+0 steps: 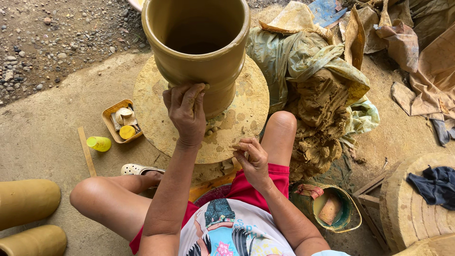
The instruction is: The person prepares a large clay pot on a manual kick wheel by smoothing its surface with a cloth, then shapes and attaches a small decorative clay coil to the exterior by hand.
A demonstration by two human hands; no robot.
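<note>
clay pot on the wheel, both hands at work

down on the floor, the person sat with bare knees spread around a round clay-caked wheel. on that wheel stood a tall, wide-mouthed clay pot, upright, olive-brown and wet-looking, with a raised band around its lower body. the left hand was pressed against the near side of the pot just under that band, fingers curled together with their tips on the clay; no tool showed in them. the right hand hung lower, at the near edge of the wheel, apart from the pot, its fingers pinched shut on something small, which could not be made out.

left of the wheel lay a small square tray holding a few little tools, with a yellow cup on its side just beside it and a flat wooden stick next to that. a white sandal sat by the left leg. two finished clay cylinders lay at the lower left corner. right of the wheel a heap of raw clay rested on crumpled plastic sheeting. near the right knee stood a green bucket of muddy water, and beyond it a second wheel carrying a dark cloth.
</note>
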